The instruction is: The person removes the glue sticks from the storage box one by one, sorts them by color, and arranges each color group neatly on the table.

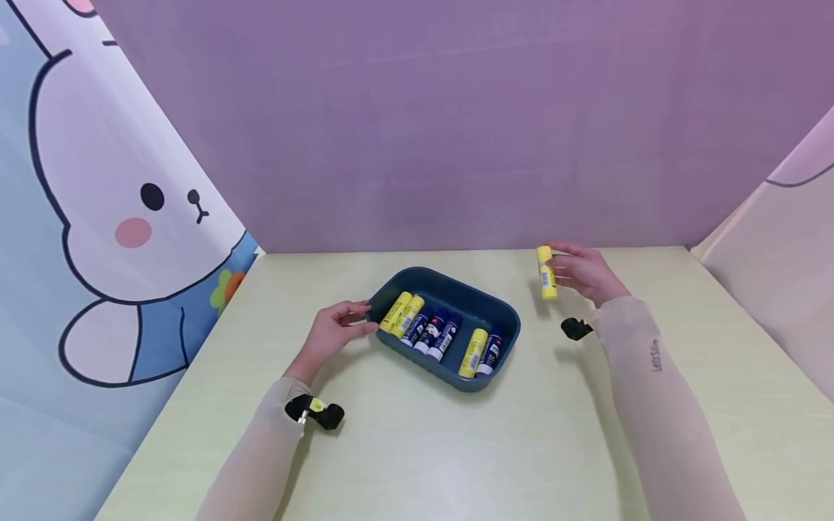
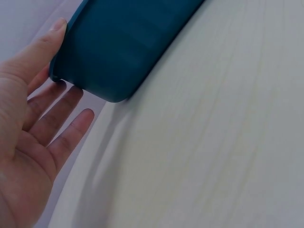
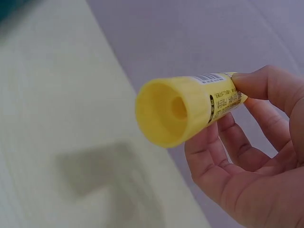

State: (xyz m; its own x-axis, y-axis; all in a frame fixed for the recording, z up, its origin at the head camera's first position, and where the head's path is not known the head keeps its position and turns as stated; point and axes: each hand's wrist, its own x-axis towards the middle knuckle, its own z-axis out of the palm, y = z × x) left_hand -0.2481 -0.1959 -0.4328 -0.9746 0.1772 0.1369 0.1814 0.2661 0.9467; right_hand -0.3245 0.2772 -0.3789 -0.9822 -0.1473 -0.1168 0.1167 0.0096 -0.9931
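Note:
A dark teal plastic bin (image 1: 465, 298) stands on the table, holding several glue sticks in a row. Two yellow glue sticks (image 1: 402, 312) lie at its left end, three navy glue sticks (image 1: 431, 331) beside them. After a gap come another yellow glue stick (image 1: 473, 353) and a navy glue stick (image 1: 491, 349). My left hand (image 1: 335, 333) grips the bin's left corner, thumb (image 2: 57, 33) at the rim. To the right of the bin, my right hand (image 1: 583, 273) pinches a yellow glue stick (image 3: 190, 107) above the table, its hollow end toward the wrist camera.
The pale wooden table (image 1: 417, 456) meets a purple backdrop (image 1: 469, 145) just behind the right hand. A cartoon-printed cloth (image 1: 111, 217) hangs at the left, another pale cloth (image 1: 782, 268) at the right. Each wrist wears a small black camera (image 1: 316, 411).

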